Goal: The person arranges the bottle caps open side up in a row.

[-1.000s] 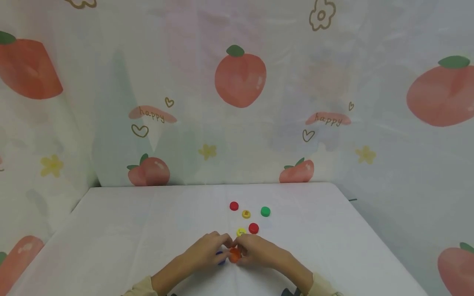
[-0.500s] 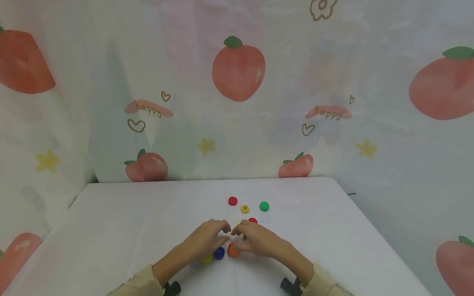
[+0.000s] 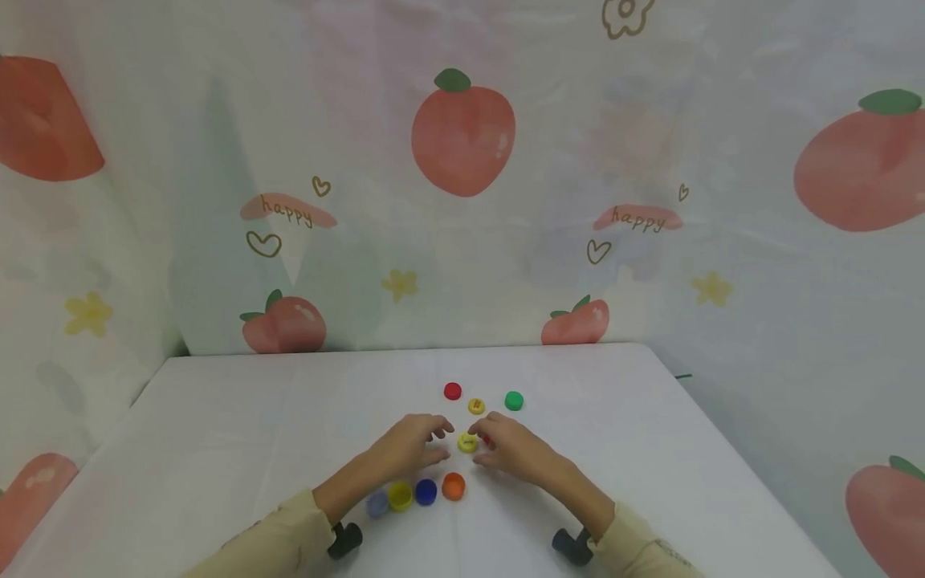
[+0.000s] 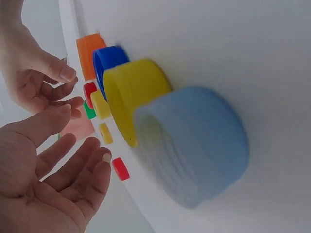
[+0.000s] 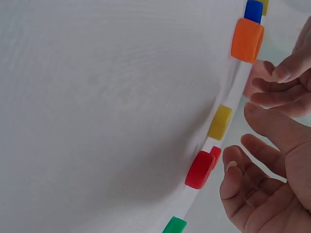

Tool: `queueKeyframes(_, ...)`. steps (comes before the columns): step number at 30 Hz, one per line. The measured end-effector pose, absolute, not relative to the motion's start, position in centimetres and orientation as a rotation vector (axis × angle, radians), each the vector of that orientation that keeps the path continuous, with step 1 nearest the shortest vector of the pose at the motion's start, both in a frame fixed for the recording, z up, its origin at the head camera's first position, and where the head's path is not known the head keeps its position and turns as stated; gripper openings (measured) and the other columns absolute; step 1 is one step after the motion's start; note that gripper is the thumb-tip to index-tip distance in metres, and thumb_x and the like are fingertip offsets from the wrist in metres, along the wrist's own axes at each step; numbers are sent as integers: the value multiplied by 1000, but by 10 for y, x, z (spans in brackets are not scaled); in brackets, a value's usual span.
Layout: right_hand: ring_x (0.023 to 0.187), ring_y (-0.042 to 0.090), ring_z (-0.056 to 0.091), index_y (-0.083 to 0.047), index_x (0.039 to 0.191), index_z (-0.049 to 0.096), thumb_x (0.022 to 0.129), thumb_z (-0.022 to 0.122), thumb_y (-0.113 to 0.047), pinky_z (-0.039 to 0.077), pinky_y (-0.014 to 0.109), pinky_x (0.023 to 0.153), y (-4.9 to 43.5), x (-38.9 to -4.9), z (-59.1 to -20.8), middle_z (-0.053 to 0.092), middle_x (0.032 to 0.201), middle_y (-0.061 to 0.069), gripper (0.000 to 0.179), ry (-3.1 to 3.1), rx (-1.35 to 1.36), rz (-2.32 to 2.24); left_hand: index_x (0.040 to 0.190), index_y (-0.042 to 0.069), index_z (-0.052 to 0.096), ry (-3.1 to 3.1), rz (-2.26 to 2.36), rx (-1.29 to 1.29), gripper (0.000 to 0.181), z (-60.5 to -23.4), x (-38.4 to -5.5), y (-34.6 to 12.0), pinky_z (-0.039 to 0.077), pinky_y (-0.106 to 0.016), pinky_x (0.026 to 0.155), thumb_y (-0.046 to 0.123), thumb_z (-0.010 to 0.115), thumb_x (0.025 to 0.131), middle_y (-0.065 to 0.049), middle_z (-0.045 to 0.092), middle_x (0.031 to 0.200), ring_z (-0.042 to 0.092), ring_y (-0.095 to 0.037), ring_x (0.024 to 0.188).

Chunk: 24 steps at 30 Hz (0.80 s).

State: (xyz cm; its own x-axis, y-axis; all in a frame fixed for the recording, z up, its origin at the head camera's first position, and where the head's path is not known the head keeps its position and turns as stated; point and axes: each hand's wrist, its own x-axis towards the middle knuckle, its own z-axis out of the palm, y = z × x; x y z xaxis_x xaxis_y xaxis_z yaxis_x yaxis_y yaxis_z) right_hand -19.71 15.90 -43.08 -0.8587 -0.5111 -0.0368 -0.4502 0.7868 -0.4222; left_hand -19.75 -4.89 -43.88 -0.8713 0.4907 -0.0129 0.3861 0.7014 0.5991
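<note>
The left hand (image 3: 409,446) and right hand (image 3: 516,453) flank a small yellow cap (image 3: 467,442) on the white table (image 3: 260,433), fingers loosely bent, gripping nothing. A hasty right-hand approach could knock the adjacent red cap (image 5: 199,170), partly hidden from the head camera; an uneven pinch could skid the yellow one. Compared with one second earlier, both hands have left the orange cap (image 3: 454,486), now uncovered, and lie farther forward.

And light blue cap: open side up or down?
Up: the light blue cap faces its hollow side away from the table in the left wrist view.
</note>
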Motion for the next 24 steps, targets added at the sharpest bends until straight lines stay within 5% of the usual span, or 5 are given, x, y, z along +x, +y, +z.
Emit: queueKeyframes(24,61,9,48,0,107,66,77,78,-12,45,18,59,153,-206,-438,50,65,-6,34,2840,-702,-633,109,9,66,2620,871,641,34,-449,-220,-25,49,-20,65,17,77,79,6,60,79,56,-8,71)
